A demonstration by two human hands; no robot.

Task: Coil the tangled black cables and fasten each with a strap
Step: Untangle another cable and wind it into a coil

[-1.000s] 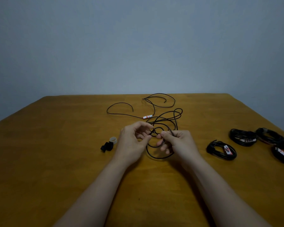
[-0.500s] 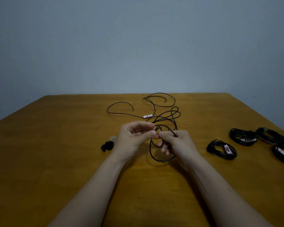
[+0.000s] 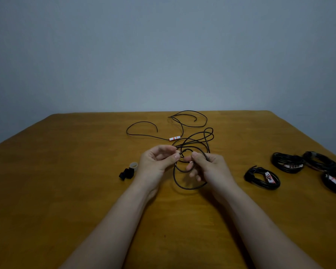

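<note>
Your left hand (image 3: 155,162) pinches the black cable (image 3: 190,188) between thumb and forefinger. Your right hand (image 3: 209,167) pinches it just beside, other fingers loosely curled underneath, though the dim light blurs the exact contact. Half a second ago your thumbs touched; now they sit slightly apart, with a small loop showing between them. A larger loop hangs below onto the counter (image 3: 66,191), much as before. The rest of the cable trails toward the far edge past its orange-and-white tag (image 3: 174,138). Coiled cables (image 3: 252,176) lie to your right, and the strap rolls (image 3: 126,173) sit near your left hand.
</note>
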